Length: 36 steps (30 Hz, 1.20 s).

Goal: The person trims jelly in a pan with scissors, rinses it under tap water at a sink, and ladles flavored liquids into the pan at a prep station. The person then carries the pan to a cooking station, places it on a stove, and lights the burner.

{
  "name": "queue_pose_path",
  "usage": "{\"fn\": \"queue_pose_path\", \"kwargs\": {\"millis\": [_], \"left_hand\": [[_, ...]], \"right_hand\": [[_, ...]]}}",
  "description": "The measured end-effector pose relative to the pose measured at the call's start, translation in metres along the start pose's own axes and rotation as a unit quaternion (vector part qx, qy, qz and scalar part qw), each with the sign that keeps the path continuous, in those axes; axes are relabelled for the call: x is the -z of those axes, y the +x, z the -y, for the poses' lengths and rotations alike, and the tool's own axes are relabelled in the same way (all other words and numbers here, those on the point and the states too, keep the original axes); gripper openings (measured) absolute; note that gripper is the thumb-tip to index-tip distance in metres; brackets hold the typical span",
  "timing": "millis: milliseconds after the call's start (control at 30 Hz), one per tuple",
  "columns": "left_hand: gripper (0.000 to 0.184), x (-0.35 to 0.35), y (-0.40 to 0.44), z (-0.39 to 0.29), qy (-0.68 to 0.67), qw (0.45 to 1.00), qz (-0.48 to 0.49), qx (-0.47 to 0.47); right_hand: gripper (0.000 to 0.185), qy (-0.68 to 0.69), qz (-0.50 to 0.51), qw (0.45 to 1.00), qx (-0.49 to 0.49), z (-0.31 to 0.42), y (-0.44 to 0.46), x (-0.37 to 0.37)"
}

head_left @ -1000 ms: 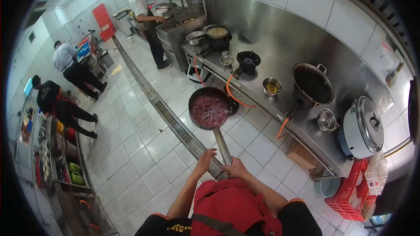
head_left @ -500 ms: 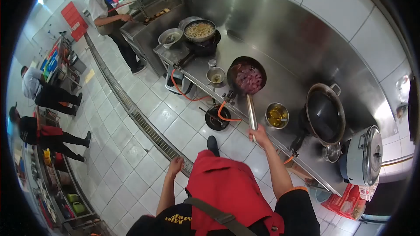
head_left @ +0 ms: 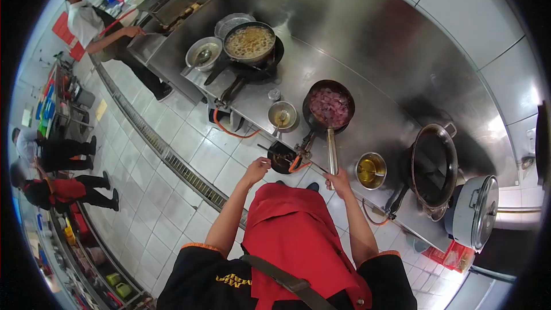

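My right hand (head_left: pixel 337 182) is closed round the long metal handle of a dark frying pan (head_left: pixel 348 90). The pan sits over a burner on the steel counter, with reddish-purple chopped pieces (head_left: pixel 329 107) spread inside. My left hand (head_left: pixel 258 171) is in the air short of the counter's edge, its fingers curled in and nothing visible in them. Beyond it on the counter stands a small metal bowl (head_left: pixel 282 116) with a utensil inside. Right of the pan handle is a metal bowl of yellow oil (head_left: pixel 370 171) with a spoon in it.
Farther left, a pan of bubbling, pale food (head_left: pixel 249 42) rests on another burner beside a metal bowl with a ladle (head_left: pixel 204 54). A large dark wok (head_left: pixel 434 163) and a lidded pot (head_left: pixel 473 212) stand right. Orange hoses (head_left: pixel 232 132) hang along the edge. Co-workers stand left.
My left hand has come up and forward towards the counter. My right hand still grips the pan handle; the pieces now lie more evenly in the pan. The head view has shifted.
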<state>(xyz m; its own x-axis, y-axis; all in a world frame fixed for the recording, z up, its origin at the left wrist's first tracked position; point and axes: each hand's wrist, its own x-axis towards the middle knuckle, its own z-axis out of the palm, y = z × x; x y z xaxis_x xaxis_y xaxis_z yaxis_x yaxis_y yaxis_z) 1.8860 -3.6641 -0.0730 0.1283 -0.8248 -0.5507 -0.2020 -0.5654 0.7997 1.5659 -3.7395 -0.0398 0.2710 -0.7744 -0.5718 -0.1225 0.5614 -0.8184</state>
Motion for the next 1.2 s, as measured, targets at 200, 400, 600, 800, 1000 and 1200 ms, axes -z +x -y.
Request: {"fn": "queue_pose_path", "kwargs": {"millis": [200, 400, 600, 800, 1000, 1200], "left_hand": [[0.034, -0.040, 0.046, -0.017, -0.057, 0.994, 0.084, 0.045], [0.024, -0.066, 0.066, -0.028, -0.089, 0.994, 0.053, 0.046], [0.031, -0.075, 0.078, -0.014, -0.065, 0.996, 0.016, 0.066], [0.039, -0.128, 0.174, 0.127, -0.004, 0.995, -0.082, -0.064], [0.038, -0.112, 0.153, 0.057, 0.075, 0.993, -0.085, -0.043], [0.042, -0.075, 0.097, 0.013, -0.120, 0.989, -0.045, 0.072]], "right_hand": [[0.025, 0.006, -0.050, 0.998, -0.032, 0.011, -0.012, -0.023], [0.029, 0.004, -0.092, 0.995, -0.023, 0.003, -0.009, -0.040], [0.033, 0.016, -0.095, 0.994, -0.054, 0.013, -0.019, -0.053], [0.044, 0.086, -0.113, 0.987, -0.082, 0.012, -0.024, -0.053], [0.029, -0.017, -0.152, 0.988, -0.022, 0.008, -0.007, -0.069], [0.053, -0.062, -0.149, 0.987, -0.015, 0.004, -0.009, -0.061]]}}
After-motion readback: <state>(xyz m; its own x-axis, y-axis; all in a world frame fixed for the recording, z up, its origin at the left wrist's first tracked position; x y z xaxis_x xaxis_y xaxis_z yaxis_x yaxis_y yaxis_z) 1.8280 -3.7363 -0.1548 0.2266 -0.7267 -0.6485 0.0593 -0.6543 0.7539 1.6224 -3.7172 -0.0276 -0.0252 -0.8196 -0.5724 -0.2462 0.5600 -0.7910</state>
